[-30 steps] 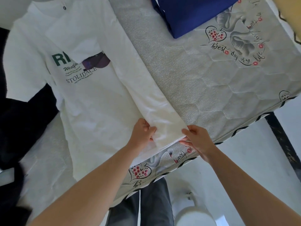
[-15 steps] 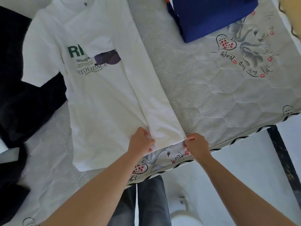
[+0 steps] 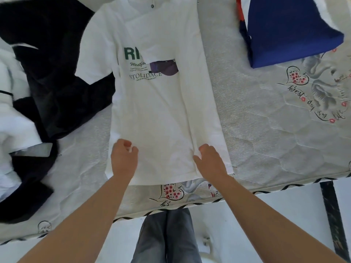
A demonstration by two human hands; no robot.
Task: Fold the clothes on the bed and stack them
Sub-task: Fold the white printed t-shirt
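The white T-shirt reads "RI", "Westfa" and "STOLIDACE" in green and black; it lies flat on the mattress, right side folded inward; the left hand hovers loosely curled, empty; the right hand rests on the fold, fingers relaxed.

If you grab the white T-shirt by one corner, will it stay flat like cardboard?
Probably not. The white T-shirt looks like thin, soft cloth: its right side already lies folded over itself, so it would likely droop and unfold. It seems light, and a push would probably wrinkle it on the mattress.
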